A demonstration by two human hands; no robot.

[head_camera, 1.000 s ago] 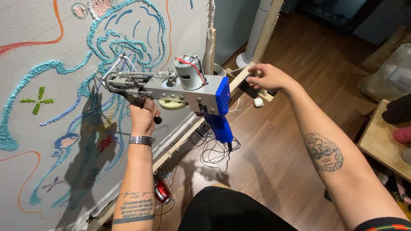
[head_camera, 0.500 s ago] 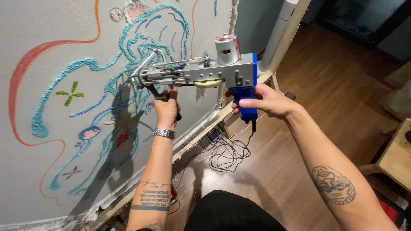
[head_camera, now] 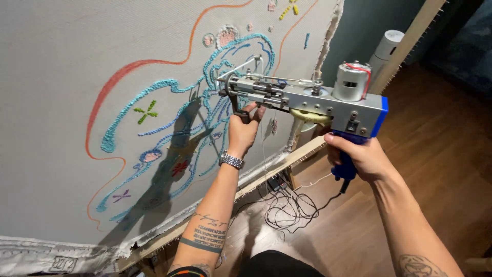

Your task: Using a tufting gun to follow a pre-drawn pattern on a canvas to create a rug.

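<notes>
A dark teal wall [head_camera: 359, 31] stands at the back of a dim room. A brown wooden plank floor [head_camera: 441, 154] stretches to the right, catching soft light. A white cylindrical appliance [head_camera: 387, 46] stands near the wall, and tangled cables [head_camera: 287, 208] lie on the floor.

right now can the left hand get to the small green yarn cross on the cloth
Probably yes. The left hand grips the front handle of the tufting gun, so it would have to let go first. The green cross lies to its left on the cloth, with nothing between them.
</notes>
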